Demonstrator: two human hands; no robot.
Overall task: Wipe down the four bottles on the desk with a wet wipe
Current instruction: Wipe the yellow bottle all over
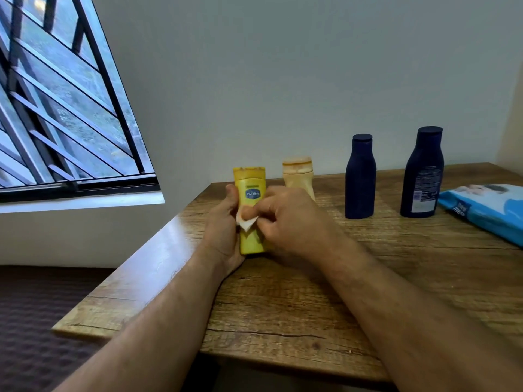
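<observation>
Gripping the yellow bottle (250, 190) upright over the desk (283, 292), the left hand (223, 233) wraps its side; the right hand (285, 219) pinches a white wipe (246, 223) against it, partly hiding the beige bottle (297, 176). Two dark blue bottles (360, 176) and a blue wipes pack (486, 210) stand rightward.

Count taken from the head view. Bottles: four, comprising one yellow bottle (250, 193), one pale orange bottle (298, 176) and two dark blue bottles, the smaller (360, 179) and the larger (423, 176). Wet wipe (246, 223): one. Blue wipes pack (486, 210): one. Hands in frame: two, left hand (223, 227) and right hand (288, 219).
</observation>
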